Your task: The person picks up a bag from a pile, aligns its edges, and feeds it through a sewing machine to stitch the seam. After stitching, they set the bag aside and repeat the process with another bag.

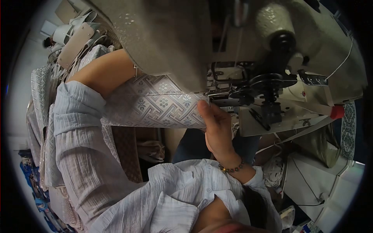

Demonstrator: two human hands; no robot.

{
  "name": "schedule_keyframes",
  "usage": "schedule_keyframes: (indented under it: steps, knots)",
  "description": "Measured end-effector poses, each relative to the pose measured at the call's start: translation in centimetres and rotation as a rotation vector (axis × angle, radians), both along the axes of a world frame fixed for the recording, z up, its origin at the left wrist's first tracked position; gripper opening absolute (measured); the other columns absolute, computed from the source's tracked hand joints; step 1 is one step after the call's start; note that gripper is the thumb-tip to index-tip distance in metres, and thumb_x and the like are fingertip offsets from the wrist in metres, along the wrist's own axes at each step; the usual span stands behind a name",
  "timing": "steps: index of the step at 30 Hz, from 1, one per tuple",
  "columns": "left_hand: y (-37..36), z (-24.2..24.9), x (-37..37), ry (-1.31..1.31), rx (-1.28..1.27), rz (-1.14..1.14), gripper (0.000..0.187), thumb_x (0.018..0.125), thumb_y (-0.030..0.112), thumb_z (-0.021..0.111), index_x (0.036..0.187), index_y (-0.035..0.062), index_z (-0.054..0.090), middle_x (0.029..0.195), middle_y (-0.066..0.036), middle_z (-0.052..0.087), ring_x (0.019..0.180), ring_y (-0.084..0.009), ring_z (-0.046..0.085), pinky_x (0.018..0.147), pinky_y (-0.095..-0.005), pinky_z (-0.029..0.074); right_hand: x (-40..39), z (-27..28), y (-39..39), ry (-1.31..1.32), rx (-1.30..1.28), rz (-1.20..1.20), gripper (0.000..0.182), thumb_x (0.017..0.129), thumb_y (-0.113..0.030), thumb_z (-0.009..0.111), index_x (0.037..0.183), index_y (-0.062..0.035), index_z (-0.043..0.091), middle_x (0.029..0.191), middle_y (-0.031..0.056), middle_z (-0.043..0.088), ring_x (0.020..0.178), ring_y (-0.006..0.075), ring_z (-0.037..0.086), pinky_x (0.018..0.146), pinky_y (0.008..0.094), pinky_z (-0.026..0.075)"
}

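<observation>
Right hand is pinching the near edge of the patterned fabric, thumb on top, fingers curling under the cloth, right where it is feeding into the sewing machine. Presser foot area is sitting just above the thumb tip, nearly touching. A beaded bracelet is circling that wrist.

Left forearm is reaching away across the fabric and passing behind the machine's big grey body. Left hand itself is not showing, so whether it is open or gripping cannot be told.

The fabric, pale with a woven key-and-flower pattern, is lying as a band from the left sleeve across to the right hand's thumb, draping off beneath.

Risks, as judged from here: the thumb is working very close to the foot, so a slip forward could bring it under the needle. With the other hand out of sight, uneven pull could be skewing the seam or bunching cloth at the feed. The loose sleeve is resting against the fabric and could drag it.

Hard to make out: the needle itself, lost among dark metal parts; the stitch line; where the fabric is exiting beyond the foot. The picture's edges are warping heavily, and stacked cloth far left of the arm is blurring.
</observation>
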State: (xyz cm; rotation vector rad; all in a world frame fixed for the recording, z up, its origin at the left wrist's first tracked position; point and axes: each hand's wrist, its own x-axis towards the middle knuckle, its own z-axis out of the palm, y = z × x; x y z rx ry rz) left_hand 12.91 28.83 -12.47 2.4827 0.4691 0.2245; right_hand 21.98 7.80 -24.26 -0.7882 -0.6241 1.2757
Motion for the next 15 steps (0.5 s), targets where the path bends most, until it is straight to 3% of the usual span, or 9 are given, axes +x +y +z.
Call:
schedule_keyframes:
  steps: [15]
  knots:
    - [0.3, -0.6, 0.3, -0.015, 0.031, 0.001, 0.026, 0.083, 0.012, 0.066, 0.106, 0.0014, 0.063, 0.088, -0.013, 0.067, 0.078, -0.0273, 0.066, 0.072, -0.0358, 0.052, 1.2, 1.1, 0.0, 0.053, -0.074, 0.089, 0.022, 0.092, -0.016, 0.063, 0.104, 0.0016, 0.067, 0.098, 0.0072, 0.069, 0.087, 0.0109, 0.064, 0.080, 0.0244, 0.049]
